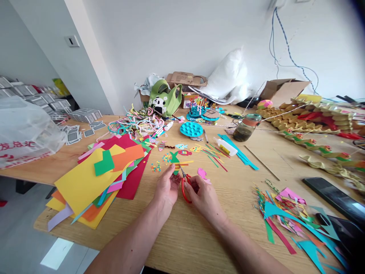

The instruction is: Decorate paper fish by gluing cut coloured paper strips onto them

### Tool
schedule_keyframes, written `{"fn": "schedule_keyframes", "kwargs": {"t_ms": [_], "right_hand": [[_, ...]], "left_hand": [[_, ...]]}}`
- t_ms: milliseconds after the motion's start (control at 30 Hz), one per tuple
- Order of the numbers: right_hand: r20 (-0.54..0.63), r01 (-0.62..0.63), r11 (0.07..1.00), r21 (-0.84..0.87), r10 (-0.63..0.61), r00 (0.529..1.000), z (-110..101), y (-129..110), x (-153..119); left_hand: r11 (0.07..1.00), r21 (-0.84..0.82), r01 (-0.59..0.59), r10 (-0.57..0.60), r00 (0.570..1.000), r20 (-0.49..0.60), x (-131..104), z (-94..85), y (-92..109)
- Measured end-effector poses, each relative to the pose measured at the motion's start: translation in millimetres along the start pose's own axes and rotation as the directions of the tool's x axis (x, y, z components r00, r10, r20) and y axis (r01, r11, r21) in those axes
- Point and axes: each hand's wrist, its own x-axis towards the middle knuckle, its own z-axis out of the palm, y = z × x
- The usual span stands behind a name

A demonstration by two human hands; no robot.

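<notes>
Between its thumb and fingers my left hand (167,186) pinches a green paper fish (174,158) crossed by thin yellow and orange strips that stick out to the right. My right hand (203,195) grips red-handled scissors (183,189), their blades pointing up at the strips beside the fish. Just beyond lie a red paper fish (184,152), a yellow fish (195,149) and a light blue fish (181,146). A pink paper fish (202,173) rests right of the scissors. Small coloured paper dots (156,166) are scattered left of the green fish.
Stacked coloured paper (82,182) covers the left side. A glue bottle (227,147), thin paper strips (213,155), a turquoise scalloped disc (191,129) and a glass jar (246,127) stand or lie farther back. Paper scraps (285,213) and a phone (335,199) are at the right.
</notes>
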Motion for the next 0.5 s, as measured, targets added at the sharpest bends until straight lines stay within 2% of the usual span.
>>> {"fn": "schedule_keyframes", "kwargs": {"t_ms": [500], "right_hand": [[0.004,0.007,0.999,0.044,-0.007,1.000,5.5,5.7,0.5]], "left_hand": [[1.000,0.003,0.024,-0.024,1.000,0.002,-0.7,-0.3,-0.7]]}}
